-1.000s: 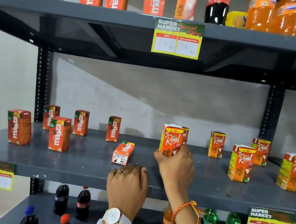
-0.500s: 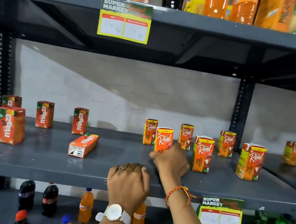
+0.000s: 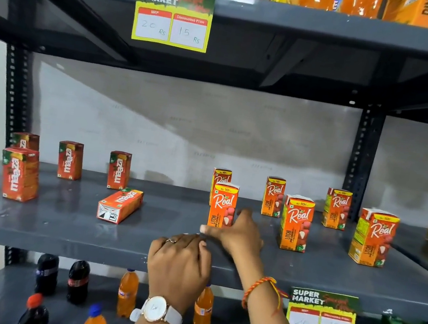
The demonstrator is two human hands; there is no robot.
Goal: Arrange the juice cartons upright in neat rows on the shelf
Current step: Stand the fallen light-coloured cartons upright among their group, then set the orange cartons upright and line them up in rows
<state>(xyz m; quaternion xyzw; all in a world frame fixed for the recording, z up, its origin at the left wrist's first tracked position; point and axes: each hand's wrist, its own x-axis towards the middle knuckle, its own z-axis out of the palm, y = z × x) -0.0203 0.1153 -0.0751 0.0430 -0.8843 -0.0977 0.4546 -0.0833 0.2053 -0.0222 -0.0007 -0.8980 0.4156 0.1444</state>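
Note:
A grey metal shelf holds small juice cartons. On the left, several red Maaza cartons stand upright, and one Maaza carton lies on its side. On the right, several orange Real cartons stand upright. One Real carton stands just in front of another. My right hand is low beside this front carton, thumb and fingers spread, blurred, hiding its base. My left hand, with a watch, rests over the shelf's front edge and holds nothing.
A price tag hangs on the shelf's front edge at the right. Another tag hangs from the upper shelf, which carries more cartons and bottles. Soft-drink bottles stand on the shelf below. A black upright post stands at the back right.
My right hand was closed around the front Real carton; now its fingers have spread and slid to the carton's lower right. The left hand stays on the shelf edge. The view has shifted.

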